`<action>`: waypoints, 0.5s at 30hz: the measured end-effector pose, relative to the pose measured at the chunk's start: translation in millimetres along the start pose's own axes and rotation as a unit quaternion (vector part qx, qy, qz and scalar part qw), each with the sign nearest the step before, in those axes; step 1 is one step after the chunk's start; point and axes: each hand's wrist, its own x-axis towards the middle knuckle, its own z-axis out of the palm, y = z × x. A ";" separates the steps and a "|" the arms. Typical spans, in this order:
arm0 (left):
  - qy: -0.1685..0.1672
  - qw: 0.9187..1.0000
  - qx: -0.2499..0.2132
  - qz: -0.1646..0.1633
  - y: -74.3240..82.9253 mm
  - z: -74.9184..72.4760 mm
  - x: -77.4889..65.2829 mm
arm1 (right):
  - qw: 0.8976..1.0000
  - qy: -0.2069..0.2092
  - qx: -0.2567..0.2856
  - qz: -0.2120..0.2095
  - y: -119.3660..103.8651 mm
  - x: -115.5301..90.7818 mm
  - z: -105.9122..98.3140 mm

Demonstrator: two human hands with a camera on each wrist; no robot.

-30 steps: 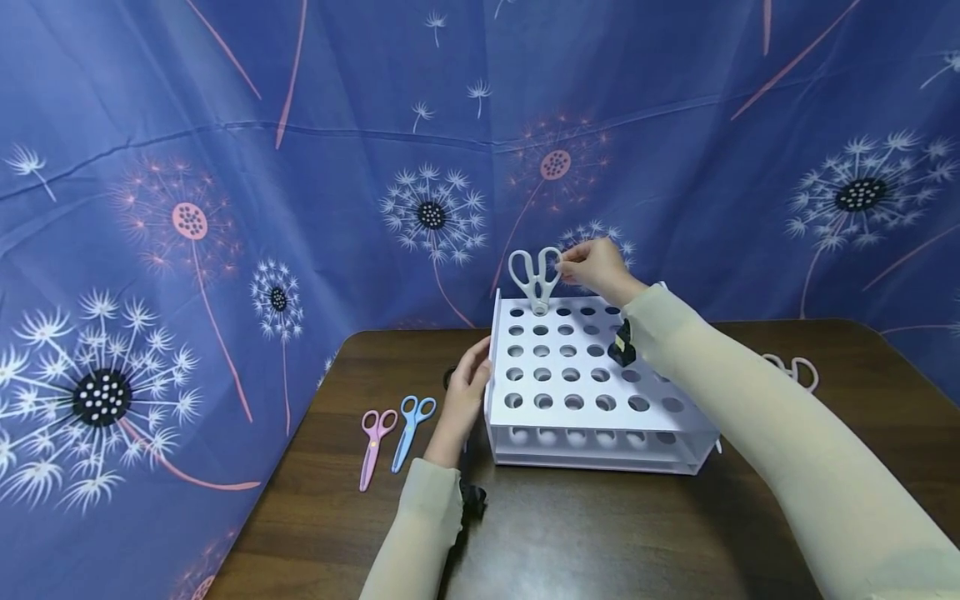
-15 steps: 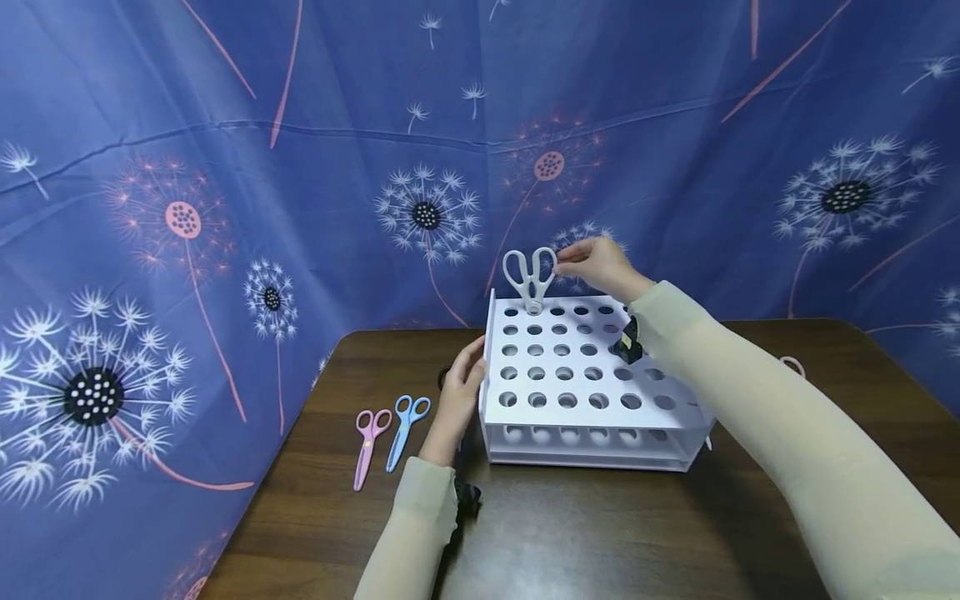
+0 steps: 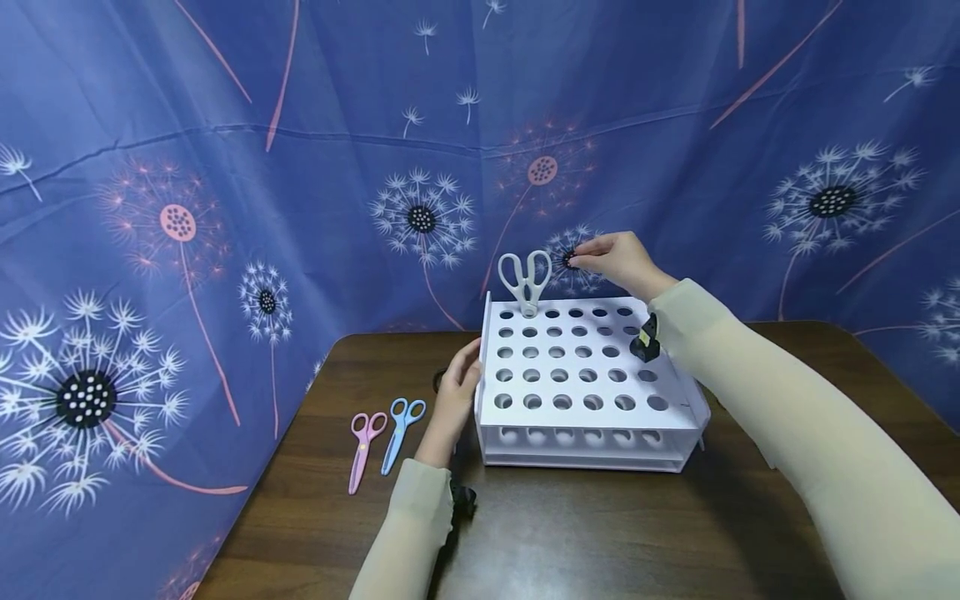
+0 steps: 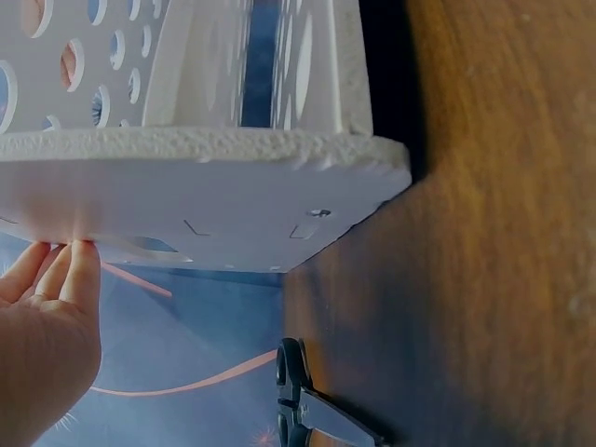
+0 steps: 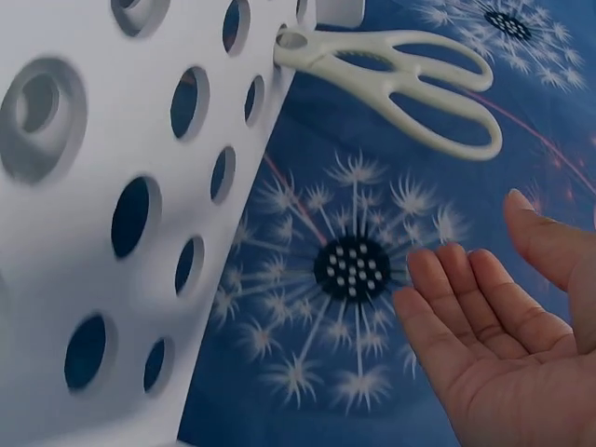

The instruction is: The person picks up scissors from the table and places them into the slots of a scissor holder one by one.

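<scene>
A white rack (image 3: 600, 417) with rows of round holes stands on the table. White-handled scissors (image 3: 527, 283) stand upright in a back-row hole near its left end, handles up, blades hidden below the top panel. To the right of these handles, my right hand (image 3: 618, 260) hovers behind the rack's back edge, holding nothing; the right wrist view shows its fingers (image 5: 456, 307) and thumb apart from the scissors (image 5: 410, 84). My left hand (image 3: 456, 396) rests against the rack's left side. In the left wrist view, its fingertips (image 4: 82, 251) touch the side panel (image 4: 186, 205).
Pink scissors (image 3: 362, 450) and blue scissors (image 3: 401, 435) lie on the wooden table (image 3: 555, 533) left of my left hand. Black scissors (image 4: 303, 405) lie beyond the rack's left side. A blue dandelion-print cloth (image 3: 337, 100) hangs behind the table.
My right hand has let go of the white scissors and moved right, away from their handles. The scissors stay in the hole. My left hand remains at the rack's side.
</scene>
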 end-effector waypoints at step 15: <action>0.007 1.000 -0.007 -0.017 -1.3 -1.9 6.4 | 0.998 0.048 0.042 0.010 19.8 -21.9 -54.2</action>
